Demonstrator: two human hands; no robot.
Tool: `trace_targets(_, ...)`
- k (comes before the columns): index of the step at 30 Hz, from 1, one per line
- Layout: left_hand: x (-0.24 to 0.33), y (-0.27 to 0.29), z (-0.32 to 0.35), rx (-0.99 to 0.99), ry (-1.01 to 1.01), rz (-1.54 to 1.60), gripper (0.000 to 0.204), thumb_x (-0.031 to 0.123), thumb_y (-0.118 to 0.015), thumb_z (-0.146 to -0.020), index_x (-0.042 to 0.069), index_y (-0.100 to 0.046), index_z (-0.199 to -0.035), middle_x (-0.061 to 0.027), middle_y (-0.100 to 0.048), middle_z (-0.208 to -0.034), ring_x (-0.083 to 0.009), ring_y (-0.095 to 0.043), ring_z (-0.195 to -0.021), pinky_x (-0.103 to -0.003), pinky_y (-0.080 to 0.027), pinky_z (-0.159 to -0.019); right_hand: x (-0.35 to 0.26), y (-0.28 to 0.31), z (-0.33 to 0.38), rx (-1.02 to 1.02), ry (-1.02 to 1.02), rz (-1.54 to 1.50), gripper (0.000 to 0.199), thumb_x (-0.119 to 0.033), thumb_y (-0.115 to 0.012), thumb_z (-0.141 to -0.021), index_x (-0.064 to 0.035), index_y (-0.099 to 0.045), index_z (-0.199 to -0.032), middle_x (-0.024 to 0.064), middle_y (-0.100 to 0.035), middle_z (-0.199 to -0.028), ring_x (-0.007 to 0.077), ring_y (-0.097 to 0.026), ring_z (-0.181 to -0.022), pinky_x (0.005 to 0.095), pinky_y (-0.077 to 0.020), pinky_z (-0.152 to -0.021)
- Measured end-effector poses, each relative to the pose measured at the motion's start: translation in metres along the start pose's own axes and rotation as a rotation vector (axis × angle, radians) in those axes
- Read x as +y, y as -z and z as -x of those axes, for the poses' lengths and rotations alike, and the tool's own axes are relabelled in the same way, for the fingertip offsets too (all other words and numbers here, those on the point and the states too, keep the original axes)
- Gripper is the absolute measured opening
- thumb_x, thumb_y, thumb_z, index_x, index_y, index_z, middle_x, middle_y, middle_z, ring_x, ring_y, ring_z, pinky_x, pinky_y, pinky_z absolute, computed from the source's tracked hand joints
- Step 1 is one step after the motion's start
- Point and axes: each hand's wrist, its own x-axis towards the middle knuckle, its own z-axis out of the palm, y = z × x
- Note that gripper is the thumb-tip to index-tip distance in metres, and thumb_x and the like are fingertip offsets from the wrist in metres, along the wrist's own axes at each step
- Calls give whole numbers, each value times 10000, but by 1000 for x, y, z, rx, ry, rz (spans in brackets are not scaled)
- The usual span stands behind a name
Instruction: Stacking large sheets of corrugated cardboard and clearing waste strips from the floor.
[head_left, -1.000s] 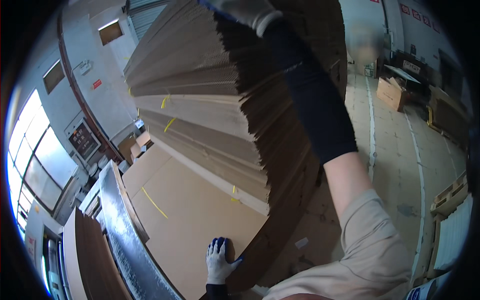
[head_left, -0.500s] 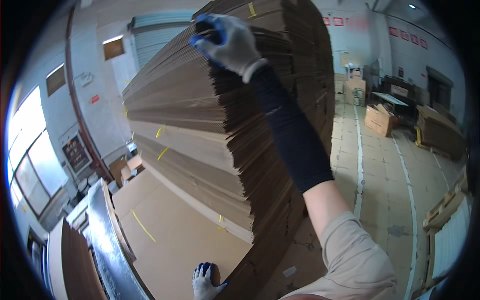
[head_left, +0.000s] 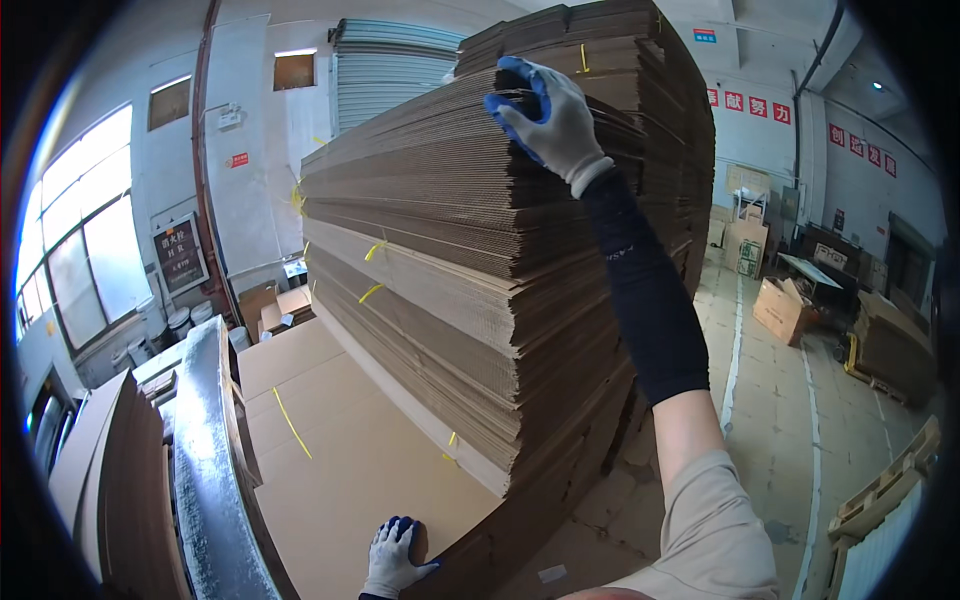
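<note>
Right hand [head_left: 565, 122] curled at a tall cardboard stack [head_left: 420, 190], whether gripping it cannot be told, left hand [head_left: 394, 562] open, palm down on a lower stack [head_left: 345, 480]

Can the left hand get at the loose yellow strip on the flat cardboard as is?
Likely yes: the left hand rests on the same flat cardboard, with nothing visible between it and the yellow strip. The tall stack stands right of that path.
</note>
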Motion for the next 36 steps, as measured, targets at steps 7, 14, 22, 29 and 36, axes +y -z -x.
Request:
trace_targets(7, -5, -3, 0, -30, 9, 19, 871, 568, -807, -632, 90, -563, -1319, -141, -524, -1363, -368, -434, -1326, -505, -332, -1114, 0, -2, 0, 29, 48, 8, 549, -471, -725, -810, -169, -619, -1256, 87, -667, -1176, 290, -576, -1177, 424, -382, -1072)
trace_targets(14, -2, -1, -2, -35, 10, 32, 865, 533, -821, -631, 84, -558, -1322, -152, -520, -1370, -367, -433, -1332, -506, -327, -1119, -18, -4, 8, 121, 13, -23, 511, -359, -757, -780, -78, -634, -1188, 153, -661, -1116, 336, -601, -1093, 422, -442, -986)
trace_targets(22, -1, 0, -5, -35, 0, 53, 868, 500, -829, -633, 74, -539, -1332, -166, -532, -1362, -372, -437, -1328, -504, -328, -1119, -21, -7, 8, 159, 19, -31, 465, -336, -742, -795, -57, -638, -1152, 168, -667, -1085, 347, -616, -1059, 417, -458, -963)
trace_targets(29, 2, 8, -5, -36, 4, 31, 844, 505, -832, -630, 74, -560, -1303, -163, -537, -1350, -382, -457, -1301, -509, -347, -1104, -22, -4, 3, 106, 53, -139, 464, -309, -755, -806, -41, -628, -1164, 155, -676, -1058, 305, -645, -1018, 381, -492, -917)
trace_targets(36, -10, 12, 7, 13, 42, 52, 845, 514, -833, -619, 92, -566, -1301, -142, -538, -1352, -380, -476, -1283, -517, -360, -1092, -20, 4, -18, -407, -155, -538, 899, -281, -899, -697, 22, -419, -1394, 142, -536, -1327, 210, -533, -1215, 327, -446, -1036)
